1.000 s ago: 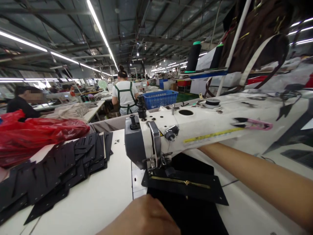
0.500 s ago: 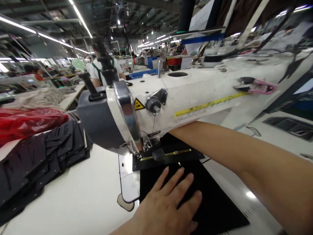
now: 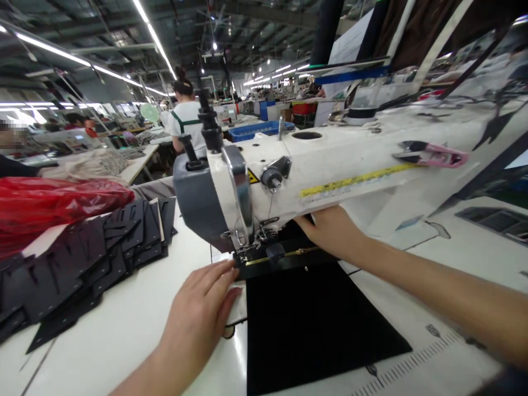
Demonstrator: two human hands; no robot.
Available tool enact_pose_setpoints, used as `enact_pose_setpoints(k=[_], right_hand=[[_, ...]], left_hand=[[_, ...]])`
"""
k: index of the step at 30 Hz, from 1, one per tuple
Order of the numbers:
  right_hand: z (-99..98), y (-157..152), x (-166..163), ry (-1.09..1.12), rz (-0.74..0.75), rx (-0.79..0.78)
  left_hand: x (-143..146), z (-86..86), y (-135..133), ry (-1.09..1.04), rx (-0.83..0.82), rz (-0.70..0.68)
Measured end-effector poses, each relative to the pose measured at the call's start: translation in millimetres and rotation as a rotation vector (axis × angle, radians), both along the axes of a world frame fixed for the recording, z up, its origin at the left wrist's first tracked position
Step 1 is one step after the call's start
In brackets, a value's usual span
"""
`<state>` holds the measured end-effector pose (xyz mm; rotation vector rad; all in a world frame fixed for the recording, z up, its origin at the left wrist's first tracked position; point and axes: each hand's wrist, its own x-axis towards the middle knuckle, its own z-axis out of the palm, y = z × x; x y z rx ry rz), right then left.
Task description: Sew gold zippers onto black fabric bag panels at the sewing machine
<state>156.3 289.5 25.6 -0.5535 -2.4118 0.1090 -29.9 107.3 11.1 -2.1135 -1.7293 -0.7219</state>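
Note:
A white sewing machine (image 3: 330, 165) stands over a black fabric panel (image 3: 313, 324) whose gold zipper (image 3: 284, 256) lies under the presser foot. My left hand (image 3: 202, 308) lies flat with fingers stretched out, its fingertips at the left edge of the panel beside the needle. My right hand (image 3: 330, 231) reaches under the machine arm and rests on the far part of the black fabric behind the zipper. Its fingers are hidden behind the machine.
A stack of black cut pieces (image 3: 82, 258) lies at the left on the white table (image 3: 124, 330), with a red plastic bag (image 3: 49, 203) behind it. Pink-handled snips (image 3: 433, 157) rest on the machine arm. Other people work at benches farther back.
My left hand slid left off the middle of the black panel to its left edge by the needle. My right hand drew back into sight under the machine arm. The view shifted slightly.

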Motion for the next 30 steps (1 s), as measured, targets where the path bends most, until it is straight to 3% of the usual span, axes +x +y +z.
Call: enact_pose_setpoints(k=[4,7,9,12,19,23,30], right_hand=[[-7.2,-58,8,-0.024,0.262,-0.024],[-13.5,-84,-2,-0.103,0.294,0.003],[-14.9,-85,-19,-0.183,0.221,-0.044],[-16.2,-76,-41,-0.292,0.143,-0.138],[-23.9,-80,-32,-0.205,0.261,-0.023],[-23.4,-74,-30,-0.083,0.211,0.099],[-29.4,-59,-38,-0.179,0.262,-0.012]], left_hand=[[-13,-2.8,11,0.061,-0.078,-0.105],[-10,3.9,16,-0.096,-0.159,0.1],[-9,9.3,18,-0.173,-0.182,0.219],[-8,11.8,17,-0.192,-0.177,0.246],[-1,-2.3,12,-0.09,-0.083,0.035],[4,-5.2,9,0.003,-0.128,0.05],[6,-11.9,8,0.146,-0.114,0.123]])
